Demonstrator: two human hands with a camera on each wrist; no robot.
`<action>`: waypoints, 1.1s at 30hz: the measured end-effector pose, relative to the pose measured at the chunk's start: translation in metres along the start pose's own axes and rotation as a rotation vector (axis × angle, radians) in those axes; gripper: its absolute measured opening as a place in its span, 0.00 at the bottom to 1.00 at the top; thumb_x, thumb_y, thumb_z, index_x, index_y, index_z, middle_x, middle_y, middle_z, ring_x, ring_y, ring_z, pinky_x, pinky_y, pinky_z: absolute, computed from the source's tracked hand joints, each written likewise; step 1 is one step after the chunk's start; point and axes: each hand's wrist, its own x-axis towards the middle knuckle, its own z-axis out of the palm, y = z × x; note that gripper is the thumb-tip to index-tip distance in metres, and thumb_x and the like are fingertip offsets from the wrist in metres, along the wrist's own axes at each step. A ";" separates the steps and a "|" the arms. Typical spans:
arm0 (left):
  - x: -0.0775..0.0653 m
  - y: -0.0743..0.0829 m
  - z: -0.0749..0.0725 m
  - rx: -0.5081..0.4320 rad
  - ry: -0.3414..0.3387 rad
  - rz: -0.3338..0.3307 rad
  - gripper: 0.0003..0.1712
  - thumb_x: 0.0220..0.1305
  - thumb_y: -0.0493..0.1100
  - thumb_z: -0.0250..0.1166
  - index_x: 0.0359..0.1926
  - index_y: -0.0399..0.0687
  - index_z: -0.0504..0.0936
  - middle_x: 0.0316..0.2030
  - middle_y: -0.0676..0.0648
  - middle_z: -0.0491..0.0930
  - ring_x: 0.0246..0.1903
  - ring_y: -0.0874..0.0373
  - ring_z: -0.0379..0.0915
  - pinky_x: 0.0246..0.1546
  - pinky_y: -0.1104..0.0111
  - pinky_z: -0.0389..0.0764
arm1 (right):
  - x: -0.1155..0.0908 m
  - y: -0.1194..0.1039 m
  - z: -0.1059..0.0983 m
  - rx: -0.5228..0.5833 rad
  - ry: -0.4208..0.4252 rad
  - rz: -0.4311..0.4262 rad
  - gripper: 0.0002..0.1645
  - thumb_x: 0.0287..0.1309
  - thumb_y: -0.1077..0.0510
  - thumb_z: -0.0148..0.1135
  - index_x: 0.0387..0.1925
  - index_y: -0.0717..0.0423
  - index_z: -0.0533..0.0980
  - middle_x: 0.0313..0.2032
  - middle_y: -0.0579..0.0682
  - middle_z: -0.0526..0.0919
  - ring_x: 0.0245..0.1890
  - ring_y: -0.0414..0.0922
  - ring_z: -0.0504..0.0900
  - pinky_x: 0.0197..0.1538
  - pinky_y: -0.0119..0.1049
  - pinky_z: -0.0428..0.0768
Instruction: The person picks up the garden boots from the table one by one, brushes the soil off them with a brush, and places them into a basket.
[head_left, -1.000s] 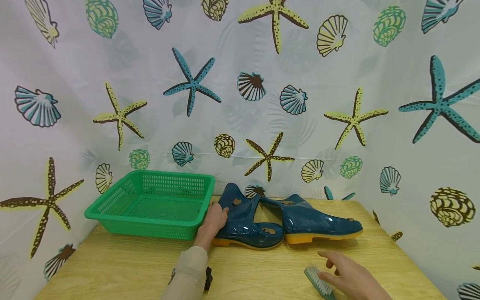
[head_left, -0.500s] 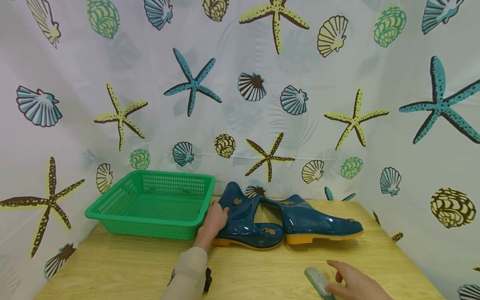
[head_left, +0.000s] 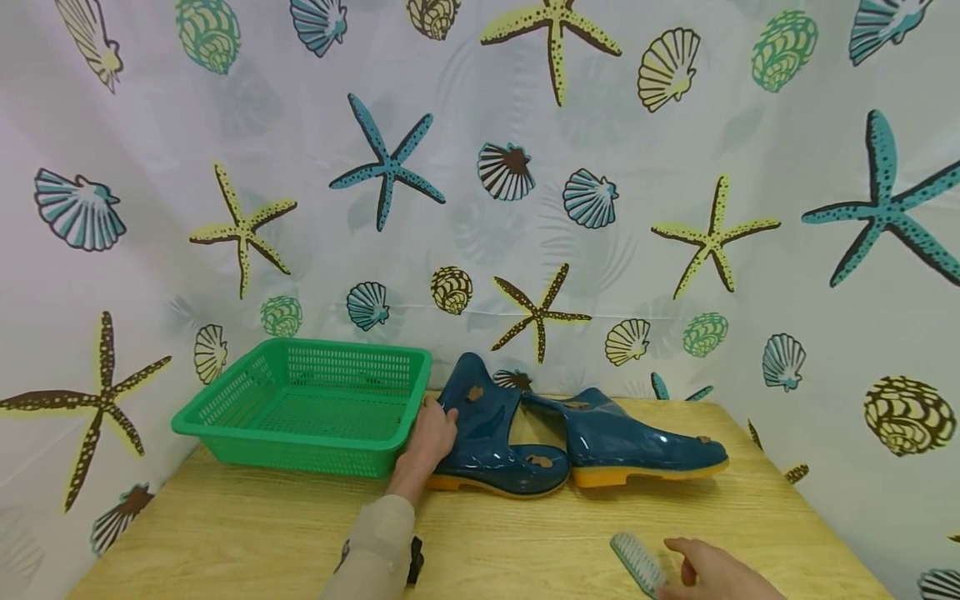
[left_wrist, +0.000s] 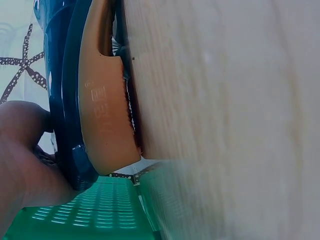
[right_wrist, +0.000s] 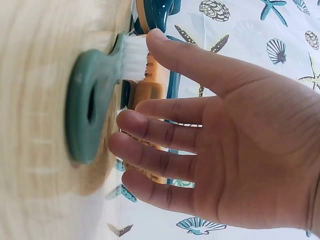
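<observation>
A dark blue rain boot [head_left: 480,437] with an orange sole [left_wrist: 105,120] and brown patches stands left of centre. My left hand [head_left: 431,437] grips it at the back of the heel, as the left wrist view also shows. Its mate, a second blue boot [head_left: 637,442], lies to the right with its toe pointing right. Near the front lies a scrub brush [head_left: 636,562], bristles up, with a green handle [right_wrist: 80,115]. Beside it my right hand [head_left: 716,575] is open, palm toward the brush, fingers loosely bent and holding nothing. In the right wrist view the thumb tip overlaps the bristles.
A green plastic basket [head_left: 300,442] stands at the back left, close to my left forearm. All of this is on a wooden table [head_left: 247,533]. A white curtain [head_left: 480,233] printed with shells and starfish hangs behind and at both sides.
My right hand has drawn back toward the near right, beside the brush, which has stayed put. The left boot's shaft has risen slightly under my left hand, which keeps its grip.
</observation>
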 end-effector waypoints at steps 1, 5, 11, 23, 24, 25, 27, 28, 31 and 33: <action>-0.001 0.000 0.000 0.000 0.005 0.004 0.32 0.77 0.48 0.53 0.67 0.25 0.61 0.62 0.26 0.69 0.63 0.36 0.67 0.66 0.49 0.67 | 0.005 0.007 0.002 0.018 -0.006 -0.007 0.60 0.42 0.27 0.72 0.66 0.63 0.69 0.30 0.50 0.76 0.28 0.46 0.73 0.31 0.37 0.69; -0.002 0.001 0.001 0.009 0.025 0.010 0.31 0.77 0.48 0.53 0.67 0.25 0.61 0.61 0.26 0.69 0.61 0.36 0.69 0.65 0.49 0.68 | 0.012 0.020 0.005 0.054 -0.020 -0.022 0.56 0.42 0.29 0.74 0.64 0.62 0.71 0.30 0.50 0.76 0.28 0.46 0.73 0.31 0.38 0.69; -0.001 0.001 0.002 -0.025 0.034 0.001 0.31 0.77 0.48 0.52 0.67 0.26 0.61 0.59 0.26 0.70 0.59 0.37 0.70 0.63 0.49 0.70 | 0.008 0.026 0.004 0.071 -0.050 -0.063 0.43 0.46 0.37 0.76 0.58 0.56 0.74 0.30 0.50 0.76 0.29 0.46 0.73 0.33 0.38 0.70; -0.003 0.000 0.000 -0.058 0.067 0.023 0.29 0.79 0.49 0.48 0.67 0.28 0.59 0.60 0.26 0.70 0.60 0.37 0.69 0.64 0.48 0.68 | -0.003 0.037 -0.002 0.142 -0.122 -0.246 0.41 0.54 0.41 0.73 0.61 0.59 0.72 0.26 0.49 0.75 0.24 0.42 0.71 0.27 0.31 0.67; -0.004 0.000 0.000 -0.067 0.067 0.024 0.30 0.79 0.49 0.48 0.67 0.29 0.59 0.61 0.26 0.70 0.61 0.37 0.69 0.65 0.48 0.67 | -0.003 0.036 -0.001 0.137 -0.118 -0.240 0.41 0.53 0.40 0.73 0.61 0.59 0.72 0.26 0.49 0.75 0.24 0.42 0.71 0.27 0.31 0.67; -0.003 0.000 0.000 -0.075 0.064 0.025 0.30 0.79 0.49 0.48 0.68 0.29 0.58 0.61 0.26 0.70 0.62 0.37 0.68 0.65 0.48 0.67 | -0.003 0.036 -0.001 0.134 -0.114 -0.233 0.41 0.53 0.39 0.73 0.60 0.58 0.72 0.26 0.48 0.75 0.24 0.42 0.71 0.27 0.31 0.67; -0.003 -0.001 -0.001 -0.099 0.048 0.031 0.30 0.79 0.49 0.47 0.69 0.31 0.57 0.62 0.27 0.70 0.63 0.37 0.68 0.66 0.47 0.67 | -0.003 0.035 0.000 0.135 -0.106 -0.239 0.40 0.54 0.40 0.73 0.60 0.59 0.72 0.26 0.48 0.74 0.23 0.41 0.70 0.27 0.30 0.66; -0.003 -0.001 -0.001 -0.114 0.040 0.035 0.30 0.79 0.49 0.47 0.69 0.31 0.56 0.62 0.27 0.70 0.63 0.37 0.68 0.65 0.47 0.67 | -0.004 0.035 0.000 0.133 -0.101 -0.249 0.40 0.55 0.41 0.72 0.60 0.60 0.72 0.26 0.48 0.74 0.23 0.41 0.70 0.27 0.30 0.66; -0.004 -0.002 -0.002 -0.156 0.015 0.046 0.30 0.80 0.49 0.46 0.70 0.32 0.56 0.62 0.29 0.71 0.62 0.37 0.69 0.64 0.47 0.69 | -0.004 0.035 0.001 0.138 -0.093 -0.242 0.39 0.56 0.41 0.72 0.60 0.59 0.72 0.26 0.49 0.74 0.24 0.41 0.70 0.27 0.30 0.66; -0.005 -0.002 -0.002 -0.183 0.015 0.054 0.29 0.80 0.49 0.46 0.70 0.32 0.56 0.62 0.28 0.70 0.62 0.37 0.69 0.63 0.47 0.69 | -0.003 0.034 0.003 0.159 -0.093 -0.215 0.37 0.55 0.41 0.72 0.59 0.58 0.73 0.27 0.50 0.74 0.25 0.42 0.71 0.28 0.31 0.68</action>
